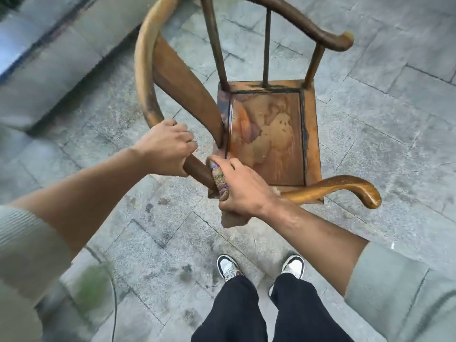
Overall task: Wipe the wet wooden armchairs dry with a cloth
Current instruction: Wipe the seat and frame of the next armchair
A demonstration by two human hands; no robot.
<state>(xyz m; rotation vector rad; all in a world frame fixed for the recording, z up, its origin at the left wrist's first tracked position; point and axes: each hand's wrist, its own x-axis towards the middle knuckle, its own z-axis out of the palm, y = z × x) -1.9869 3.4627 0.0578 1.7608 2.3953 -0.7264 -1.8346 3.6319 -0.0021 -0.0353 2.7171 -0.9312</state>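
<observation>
A wooden armchair (271,134) with a horseshoe-shaped rail stands on the paving in front of me. Its seat panel shows dark wet patches. My left hand (167,146) grips the curved top rail near its lower bend. Just to the right, my right hand (241,188) is closed on a brownish patterned cloth (220,183) wrapped around the same rail. A loose end of the cloth hangs below my right wrist. The near armrest end (365,191) curls out to the right.
Grey stone paving (382,124) with damp spots surrounds the chair. A low stone step or ledge (61,65) runs along the upper left. My two feet in white and black shoes (261,265) stand close behind the chair. A thin cable (114,304) crosses the lower left.
</observation>
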